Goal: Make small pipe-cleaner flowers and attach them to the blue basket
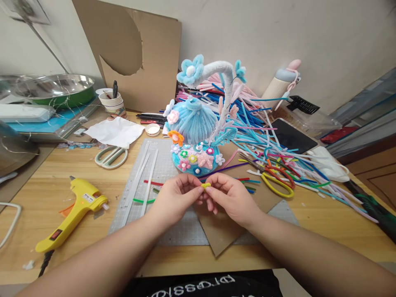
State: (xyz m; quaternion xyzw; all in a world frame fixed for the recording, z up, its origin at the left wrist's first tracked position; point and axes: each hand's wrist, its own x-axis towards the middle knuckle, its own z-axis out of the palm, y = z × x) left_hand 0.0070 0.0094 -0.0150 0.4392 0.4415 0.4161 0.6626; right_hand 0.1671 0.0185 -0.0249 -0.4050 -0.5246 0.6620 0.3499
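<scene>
A small yellow fuzzy piece (206, 187) is pinched between both hands above the grey cutting mat (182, 231) and a brown cardboard sheet (219, 235). My left hand (179, 196) grips it from the left with thumb and index finger. From the right, my right hand (230, 196) pinches it the same way, its other fingers curled below. Just beyond the hands stands a blue fuzzy craft (193, 121) with a curved white stem, blue petals at the top and several small coloured flowers around its base.
On the left lie a yellow glue gun (76, 210) and pale-handled scissors (111, 157). Yellow-handled scissors (278, 187) and many coloured pipe cleaners (256, 123) spread over the right. Behind are a paper cup (113, 103), a phone (292, 136) and a bottle (278, 86).
</scene>
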